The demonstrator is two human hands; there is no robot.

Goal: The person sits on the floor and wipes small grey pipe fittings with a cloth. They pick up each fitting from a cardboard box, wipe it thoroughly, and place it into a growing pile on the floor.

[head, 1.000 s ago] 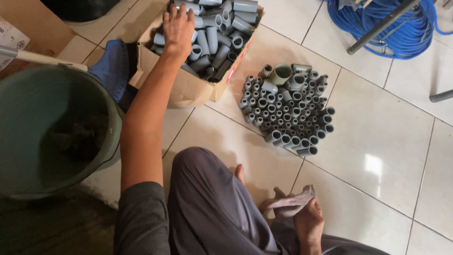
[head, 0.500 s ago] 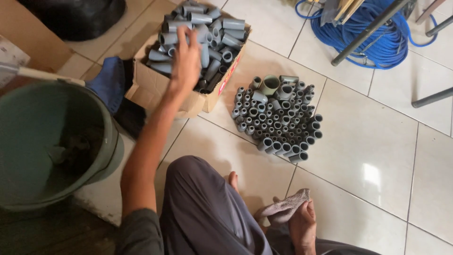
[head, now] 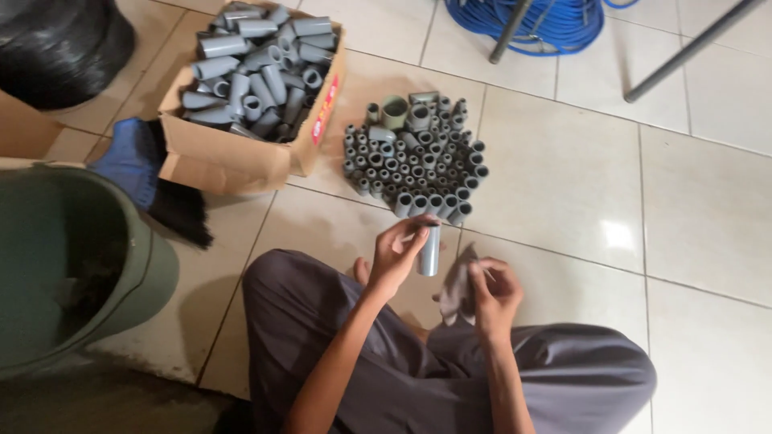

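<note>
gripping grey pipe piece (head: 430, 250), left hand (head: 396, 253)

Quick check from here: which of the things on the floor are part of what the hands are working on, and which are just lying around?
In use:
left hand holding a grey pipe piece
right hand holding a grey rag
cardboard box of grey pipe pieces
standing pipe cluster

Lying about:
green bucket
blue brush
blue hose coil
black bag

Likely a workshop floor — white tiles (head: 563, 177), boxed grey pipe fittings (head: 249, 56), blue hose coil (head: 555, 20)
</note>
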